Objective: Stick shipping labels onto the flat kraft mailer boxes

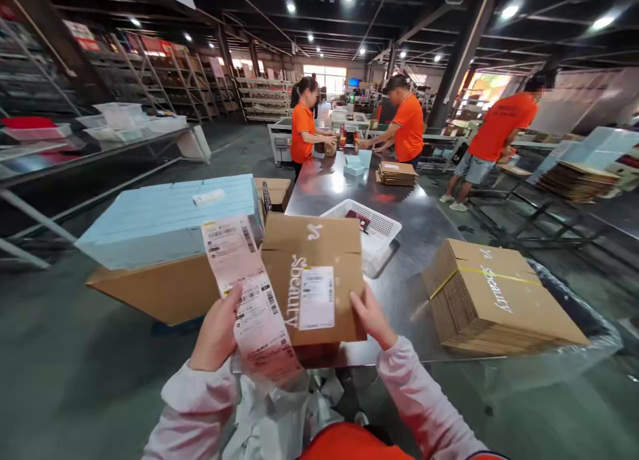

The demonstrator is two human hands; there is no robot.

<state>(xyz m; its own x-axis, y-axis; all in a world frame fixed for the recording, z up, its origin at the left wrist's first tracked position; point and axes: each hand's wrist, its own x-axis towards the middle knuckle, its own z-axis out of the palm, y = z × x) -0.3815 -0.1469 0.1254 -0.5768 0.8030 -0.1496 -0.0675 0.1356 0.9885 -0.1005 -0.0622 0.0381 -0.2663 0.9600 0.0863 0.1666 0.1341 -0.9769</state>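
My left hand point(217, 330) is closed on a long strip of printed shipping labels point(247, 293) that hangs down toward my lap. My right hand point(370, 317) grips the right lower edge of a brown cardboard box point(319, 247) printed "sbeauty", which stands on the near end of a steel table point(424, 227). A white label point(316, 297) is stuck on the box's front face. The label strip overlaps the box's left side.
A bundle of flat strapped cartons point(494, 297) lies at the right. A white mesh basket point(372, 230) sits behind the box. A big carton with pale blue sheets point(170, 214) is at the left. Three people in orange shirts point(407, 124) work at the far end. Shelving lines the left.
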